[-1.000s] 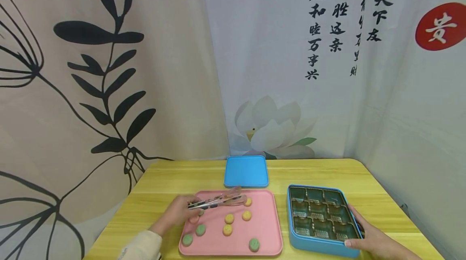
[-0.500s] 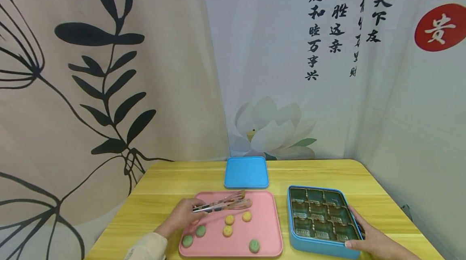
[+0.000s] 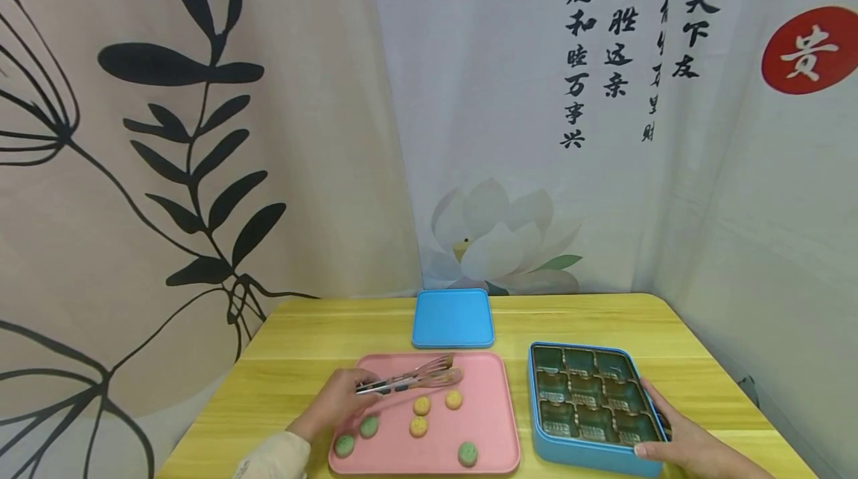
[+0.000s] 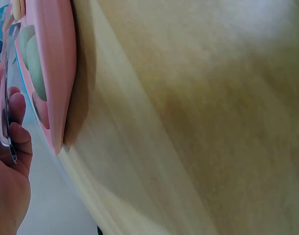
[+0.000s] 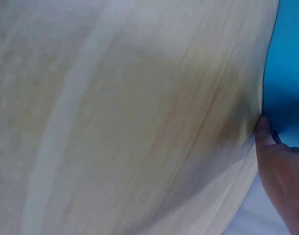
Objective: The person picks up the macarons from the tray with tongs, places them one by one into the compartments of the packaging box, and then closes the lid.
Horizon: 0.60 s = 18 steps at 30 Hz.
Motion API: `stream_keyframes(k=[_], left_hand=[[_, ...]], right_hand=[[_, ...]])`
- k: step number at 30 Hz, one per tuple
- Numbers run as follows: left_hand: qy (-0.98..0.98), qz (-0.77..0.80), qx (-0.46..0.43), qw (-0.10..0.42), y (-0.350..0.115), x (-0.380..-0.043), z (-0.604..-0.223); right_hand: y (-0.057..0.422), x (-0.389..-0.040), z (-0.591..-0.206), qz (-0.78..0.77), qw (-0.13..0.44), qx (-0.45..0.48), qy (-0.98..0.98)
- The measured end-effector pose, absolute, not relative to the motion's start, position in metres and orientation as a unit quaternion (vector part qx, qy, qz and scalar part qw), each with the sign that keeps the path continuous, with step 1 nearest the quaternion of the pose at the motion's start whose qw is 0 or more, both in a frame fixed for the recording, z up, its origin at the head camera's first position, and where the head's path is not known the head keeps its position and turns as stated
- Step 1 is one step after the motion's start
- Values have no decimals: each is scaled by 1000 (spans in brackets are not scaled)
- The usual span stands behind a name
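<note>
My left hand [image 3: 342, 398] holds a pair of tongs [image 3: 402, 382] with metal handles and clear tips over the pink tray [image 3: 489, 419]. The tips reach to the tray's back right part, overlapping the spot of a yellow macaron there. Curled fingers around the tongs' handle [image 4: 7, 112] show in the left wrist view. Several yellow macarons [image 3: 453, 399] and green macarons [image 3: 468, 454] lie on the tray. My right hand [image 3: 693, 445] grips the near right corner of a blue box [image 3: 590, 453], its thumb on the front edge. The box has a dark insert [image 3: 586, 389] with several bare compartments.
A blue lid [image 3: 453, 319] lies flat behind the tray. All stands on a yellow wood-grain table [image 3: 295, 337], with a printed curtain [image 3: 335, 129] behind its far edge.
My left hand and the tongs have moved right over the tray, and the tips now cover the yellow macaron at the back. My right hand and the box have stayed put.
</note>
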State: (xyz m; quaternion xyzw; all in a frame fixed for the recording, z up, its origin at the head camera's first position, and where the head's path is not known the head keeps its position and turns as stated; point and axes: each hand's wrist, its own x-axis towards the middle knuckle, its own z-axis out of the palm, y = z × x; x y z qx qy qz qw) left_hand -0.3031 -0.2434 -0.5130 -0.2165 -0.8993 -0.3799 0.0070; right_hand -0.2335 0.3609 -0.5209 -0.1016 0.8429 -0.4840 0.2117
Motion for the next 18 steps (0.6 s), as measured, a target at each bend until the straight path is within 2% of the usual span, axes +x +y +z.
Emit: stream_keyframes(k=[12, 18], left_hand=[[-896, -399, -196, 5, -237, -299, -515], [-894, -398, -203, 23, -236, -297, -513]], right_hand=[[364, -236, -523, -479, 223, -89, 845], [361, -234, -521, -491, 213, -97, 839]])
